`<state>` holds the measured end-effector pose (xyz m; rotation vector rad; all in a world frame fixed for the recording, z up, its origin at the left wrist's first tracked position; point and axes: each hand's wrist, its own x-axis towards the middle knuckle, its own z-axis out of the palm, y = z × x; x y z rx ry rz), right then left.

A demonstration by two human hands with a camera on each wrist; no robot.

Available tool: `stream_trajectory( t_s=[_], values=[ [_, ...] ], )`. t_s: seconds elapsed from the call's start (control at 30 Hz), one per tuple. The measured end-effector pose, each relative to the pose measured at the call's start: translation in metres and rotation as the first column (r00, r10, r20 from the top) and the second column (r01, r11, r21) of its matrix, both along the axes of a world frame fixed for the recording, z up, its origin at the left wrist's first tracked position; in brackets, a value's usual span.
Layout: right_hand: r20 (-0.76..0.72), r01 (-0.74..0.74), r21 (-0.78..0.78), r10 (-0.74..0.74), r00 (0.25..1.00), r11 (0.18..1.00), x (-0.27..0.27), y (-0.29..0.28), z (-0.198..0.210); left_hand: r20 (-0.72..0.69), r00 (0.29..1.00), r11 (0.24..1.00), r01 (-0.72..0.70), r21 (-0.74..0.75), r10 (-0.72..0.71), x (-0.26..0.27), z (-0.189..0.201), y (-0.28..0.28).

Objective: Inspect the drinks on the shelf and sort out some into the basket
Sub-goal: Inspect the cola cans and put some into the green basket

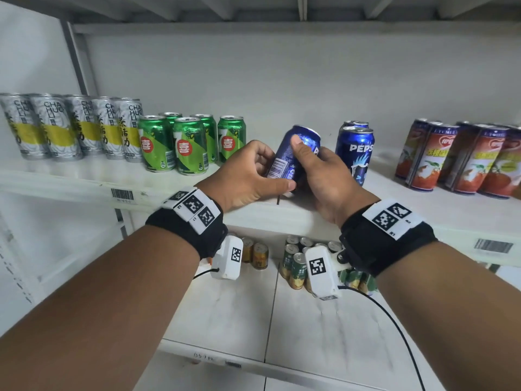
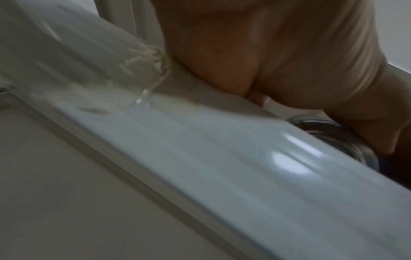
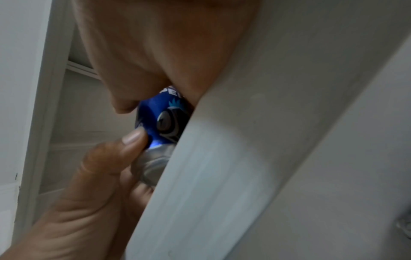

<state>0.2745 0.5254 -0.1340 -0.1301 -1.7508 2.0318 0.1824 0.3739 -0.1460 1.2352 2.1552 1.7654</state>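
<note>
Item: blue can (image 1: 293, 156), tilted, held just above the front edge of the shelf (image 1: 439, 204), between the green cans (image 1: 180, 142) and the standing blue cans (image 1: 355, 153).

Risks, as judged: the can may slip while it is turned for inspection, since it is tipped off upright and shared between two hands; a drop would strike the shelf edge or the small cans (image 1: 296, 261) on the lower shelf. A swing to the right could knock over the standing blue cans near by. No basket shows in any view, so the carry there goes unseen.

Right hand (image 1: 321, 176): curled round the can, thumb laid up its side.

Left hand (image 1: 248, 176): fingers bent, thumb pinching the can near its base, where a barcode faces the person.
</note>
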Motion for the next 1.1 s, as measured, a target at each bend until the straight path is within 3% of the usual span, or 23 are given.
stream_trajectory(
  t_s=[0.2, 0.4, 0.67, 0.87, 1.0, 1.1],
  values=[
    [0.047, 0.002, -0.006, -0.002, 0.999, 1.000, -0.002, 0.003, 0.002, 0.014, 0.999, 0.999, -0.037, -0.030, 0.037, 0.001, 0.005, 0.000],
    [0.036, 0.049, 0.065, -0.051, 0.998, 0.997, -0.004, 0.004, -0.004, 0.014, 1.000, 0.996, 0.018, -0.084, -0.017, 0.004, 0.005, -0.002],
    [-0.074, -0.018, 0.089, 0.024, 0.997, 0.996, 0.000, 0.006, -0.006, -0.096, 0.995, 1.000, -0.012, -0.029, 0.009, -0.004, -0.001, -0.002],
    [-0.136, 0.093, 0.388, -0.042, 0.990, 0.917, 0.000, 0.008, -0.013, -0.197, 0.980, 0.999, -0.038, -0.015, 0.035, -0.011, -0.003, 0.003],
    [-0.163, 0.073, 0.379, -0.012, 0.987, 0.923, 0.000, 0.008, -0.013, -0.211, 0.976, 0.999, -0.050, 0.006, 0.050, -0.014, -0.004, 0.005],
    [-0.177, 0.060, 0.286, -0.008, 0.984, 0.956, -0.001, 0.009, -0.012, -0.187, 0.981, 0.998, -0.039, 0.051, 0.048, -0.015, -0.006, 0.002]
  ],
)
